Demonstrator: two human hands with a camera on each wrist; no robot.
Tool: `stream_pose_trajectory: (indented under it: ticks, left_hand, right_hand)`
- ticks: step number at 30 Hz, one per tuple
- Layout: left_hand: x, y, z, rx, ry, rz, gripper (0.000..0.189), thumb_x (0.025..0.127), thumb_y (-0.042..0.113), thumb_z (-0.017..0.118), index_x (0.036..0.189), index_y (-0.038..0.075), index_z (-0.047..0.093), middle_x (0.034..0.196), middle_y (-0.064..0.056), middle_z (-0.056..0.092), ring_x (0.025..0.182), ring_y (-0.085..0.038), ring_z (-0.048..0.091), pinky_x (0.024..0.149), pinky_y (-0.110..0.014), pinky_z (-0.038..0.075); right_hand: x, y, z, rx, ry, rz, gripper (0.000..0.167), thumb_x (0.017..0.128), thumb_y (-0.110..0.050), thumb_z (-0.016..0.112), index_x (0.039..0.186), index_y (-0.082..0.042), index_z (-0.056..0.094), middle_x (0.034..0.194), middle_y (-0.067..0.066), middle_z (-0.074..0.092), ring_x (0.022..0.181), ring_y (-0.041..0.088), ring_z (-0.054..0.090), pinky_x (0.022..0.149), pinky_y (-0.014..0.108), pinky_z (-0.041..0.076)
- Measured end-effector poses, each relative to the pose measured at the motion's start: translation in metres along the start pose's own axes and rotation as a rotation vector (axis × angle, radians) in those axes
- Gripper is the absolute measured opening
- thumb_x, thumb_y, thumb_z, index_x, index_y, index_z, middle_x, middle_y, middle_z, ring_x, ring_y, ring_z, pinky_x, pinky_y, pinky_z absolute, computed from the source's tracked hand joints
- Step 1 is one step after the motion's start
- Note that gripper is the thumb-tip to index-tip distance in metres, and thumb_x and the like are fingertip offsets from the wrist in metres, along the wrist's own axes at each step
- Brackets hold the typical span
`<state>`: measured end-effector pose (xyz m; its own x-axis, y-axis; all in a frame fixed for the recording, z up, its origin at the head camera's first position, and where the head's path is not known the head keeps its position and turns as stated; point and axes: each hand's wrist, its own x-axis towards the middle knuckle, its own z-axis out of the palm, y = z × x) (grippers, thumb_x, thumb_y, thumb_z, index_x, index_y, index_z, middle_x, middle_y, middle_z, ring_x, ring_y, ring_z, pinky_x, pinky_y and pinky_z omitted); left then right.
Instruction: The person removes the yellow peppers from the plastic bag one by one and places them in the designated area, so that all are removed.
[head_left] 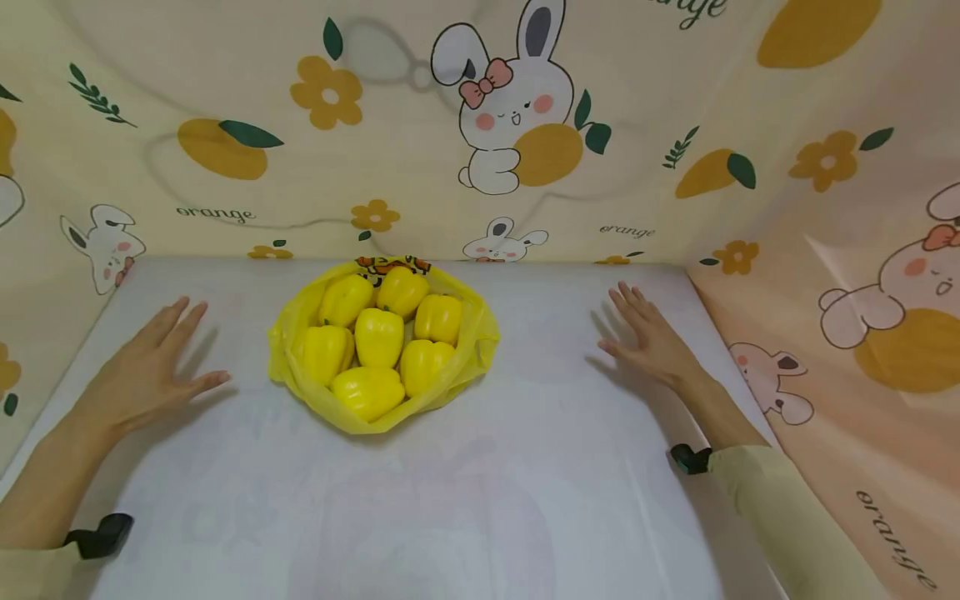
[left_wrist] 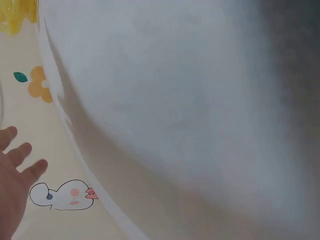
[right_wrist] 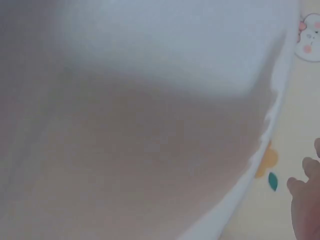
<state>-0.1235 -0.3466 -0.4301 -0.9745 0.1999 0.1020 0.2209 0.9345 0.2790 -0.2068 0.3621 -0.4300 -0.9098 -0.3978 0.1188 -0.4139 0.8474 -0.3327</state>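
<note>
Several yellow bell peppers (head_left: 379, 337) sit together inside a yellow plastic bag (head_left: 472, 346) whose mouth is spread wide around them. In the head view the bag lies left of the middle, toward the back of the white table (head_left: 525, 467). To its left, my left hand (head_left: 146, 367) is held apart from the bag, fingers straight and thumb spread. My right hand (head_left: 643, 337) is farther off on the other side, its fingers extended too. Neither hand touches anything. Only a yellow corner of the bag (left_wrist: 15, 15) shows in the left wrist view.
A patterned cloth (head_left: 420, 150) with rabbits, oranges and flowers hangs behind the table and along its sides. Dark wrist devices (head_left: 101, 535) are worn at both sleeve cuffs. White tabletop extends in front of the bag and on both sides of it.
</note>
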Motion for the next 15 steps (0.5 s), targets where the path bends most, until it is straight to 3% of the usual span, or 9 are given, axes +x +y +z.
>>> stream_pose_trajectory:
  ticks: [7, 12, 15]
  left_hand:
    - [0.006, 0.008, -0.004, -0.101, 0.014, 0.002, 0.11, 0.079, 0.047, 0.08, 0.161, 0.02, 0.013, 0.165, -0.018, 0.012, 0.143, -0.051, 0.021, 0.103, -0.076, 0.025]
    - [0.01, 0.014, -0.003, -0.202, 0.006, 0.013, 0.109, 0.077, 0.042, 0.084, 0.161, 0.022, 0.017, 0.164, -0.017, 0.017, 0.144, -0.05, 0.021, 0.109, -0.074, 0.019]
    - [0.014, 0.018, -0.002, -0.213, 0.006, 0.029, 0.108, 0.077, 0.042, 0.084, 0.16, 0.023, 0.019, 0.164, -0.017, 0.019, 0.145, -0.048, 0.022, 0.11, -0.072, 0.018]
  right_hand:
    - [0.012, -0.017, -0.005, 0.087, 0.057, -0.017, 0.087, 0.089, -0.043, 0.072, 0.159, -0.024, 0.023, 0.166, 0.0, 0.017, 0.152, 0.023, 0.013, 0.114, 0.065, 0.024]
    - [0.019, -0.032, -0.005, 0.183, 0.114, -0.056, 0.086, 0.087, -0.033, 0.077, 0.157, -0.03, 0.028, 0.163, -0.002, 0.026, 0.15, 0.022, 0.022, 0.113, 0.062, 0.029]
    - [0.023, -0.039, -0.004, 0.214, 0.151, -0.081, 0.085, 0.085, -0.027, 0.079, 0.156, -0.03, 0.032, 0.16, -0.003, 0.032, 0.146, 0.026, 0.032, 0.113, 0.058, 0.032]
